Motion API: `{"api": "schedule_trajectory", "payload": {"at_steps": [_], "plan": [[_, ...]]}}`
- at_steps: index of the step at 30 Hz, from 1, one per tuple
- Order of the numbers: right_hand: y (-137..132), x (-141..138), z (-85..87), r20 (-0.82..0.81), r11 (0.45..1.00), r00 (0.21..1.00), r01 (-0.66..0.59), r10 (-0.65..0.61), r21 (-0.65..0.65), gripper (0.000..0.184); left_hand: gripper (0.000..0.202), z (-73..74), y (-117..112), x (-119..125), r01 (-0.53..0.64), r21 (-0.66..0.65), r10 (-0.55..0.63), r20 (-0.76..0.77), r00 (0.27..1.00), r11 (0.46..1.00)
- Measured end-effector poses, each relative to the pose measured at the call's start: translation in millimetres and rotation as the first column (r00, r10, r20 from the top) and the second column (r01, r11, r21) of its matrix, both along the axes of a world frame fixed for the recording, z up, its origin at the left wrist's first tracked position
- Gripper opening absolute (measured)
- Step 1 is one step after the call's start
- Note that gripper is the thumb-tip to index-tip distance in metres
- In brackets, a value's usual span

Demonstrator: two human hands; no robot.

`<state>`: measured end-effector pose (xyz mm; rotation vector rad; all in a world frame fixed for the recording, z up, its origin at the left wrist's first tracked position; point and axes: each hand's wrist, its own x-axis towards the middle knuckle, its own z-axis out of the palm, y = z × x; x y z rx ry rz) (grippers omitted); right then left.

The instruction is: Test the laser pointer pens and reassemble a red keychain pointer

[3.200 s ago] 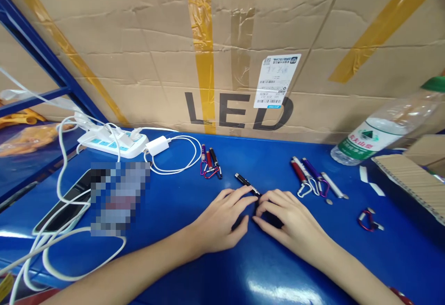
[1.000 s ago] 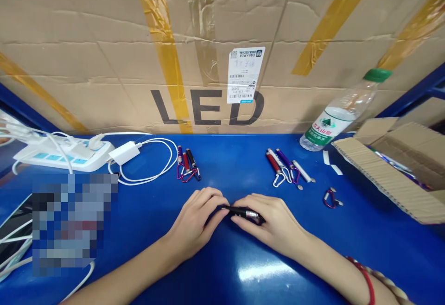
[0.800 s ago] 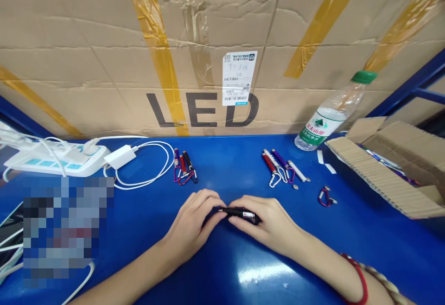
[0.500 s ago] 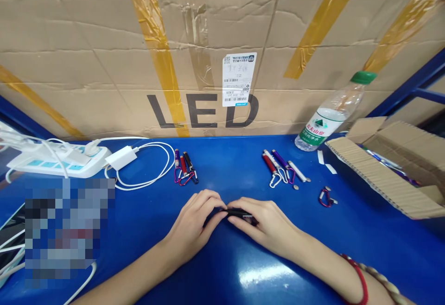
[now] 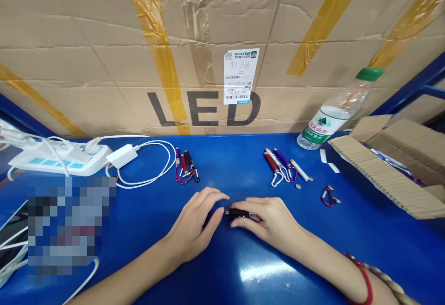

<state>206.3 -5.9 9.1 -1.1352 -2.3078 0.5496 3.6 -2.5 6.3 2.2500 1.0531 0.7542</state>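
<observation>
A small black pen-shaped keychain light (image 5: 237, 212) lies crosswise between my hands on the blue table (image 5: 243, 170). My right hand (image 5: 267, 219) is closed around its right end. My left hand (image 5: 198, 224) rests beside its left end, fingers curled, with the thumb near the light's tip. Whether the left fingers pinch anything is hidden.
Three small keychain lights (image 5: 186, 165) lie behind my left hand, and another cluster (image 5: 283, 166) lies behind my right. A loose carabiner (image 5: 327, 196) sits at the right. A water bottle (image 5: 337, 110) leans on the big LED carton (image 5: 208, 50). Open cardboard box (image 5: 389, 166) right; power strip (image 5: 59, 159) and charger (image 5: 121, 155) left.
Since three seconds ago the black light went from lying diagonally under my fingertips to being held crosswise. In the last second my left fingers drew slightly off its left end.
</observation>
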Motion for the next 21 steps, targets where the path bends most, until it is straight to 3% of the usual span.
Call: {"api": "schedule_trajectory", "payload": {"at_steps": [9,14,21], "plan": [[0.6,-1.1,0.1,-0.087,1.0,0.996,0.008,-0.009,-0.009,0.026,0.022,1.0,-0.2,-0.1,0.0,-0.022,0.0,0.023,1.0,1.0],[-0.1,-0.8,-1.4,-0.134,0.999,0.99,0.027,-0.032,-0.038,0.027,0.025,1.9,0.4,-1.5,-0.001,-0.096,0.016,0.152,0.988,0.995],[0.1,-2.2,-2.8,-0.154,0.998,0.987,0.034,-0.041,-0.045,0.029,0.044,-6.5,5.6,-2.9,-0.154,-0.239,0.228,0.325,0.918,0.959]]}}
